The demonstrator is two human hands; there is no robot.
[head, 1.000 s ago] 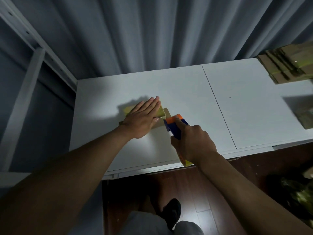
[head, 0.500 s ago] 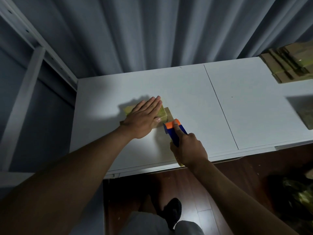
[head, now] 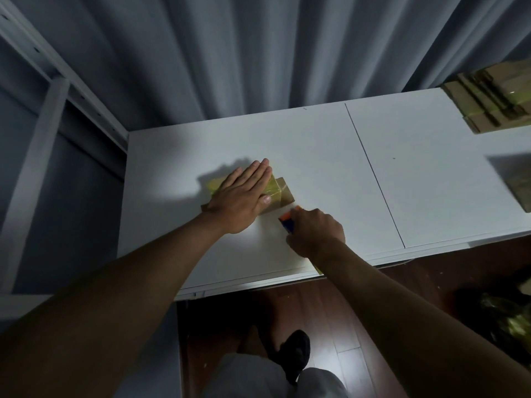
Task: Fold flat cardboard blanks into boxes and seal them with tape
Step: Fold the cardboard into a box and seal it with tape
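A small cardboard box, covered with yellowish tape, lies on the white table. My left hand presses flat on top of it with straight fingers, hiding most of the box. Just right of and nearer than the box, my right hand grips an orange and blue tape dispenser. Only the dispenser's front end shows past my fingers, close to the box's near right corner.
A stack of flat cardboard blanks lies at the table's far right corner, with another cardboard piece at the right edge. Grey curtains hang behind the table. A metal shelf frame stands to the left. My foot is on the wooden floor.
My right hand has drawn the tape dispenser toward me and slightly away from the box. My left hand stays flat on the box.
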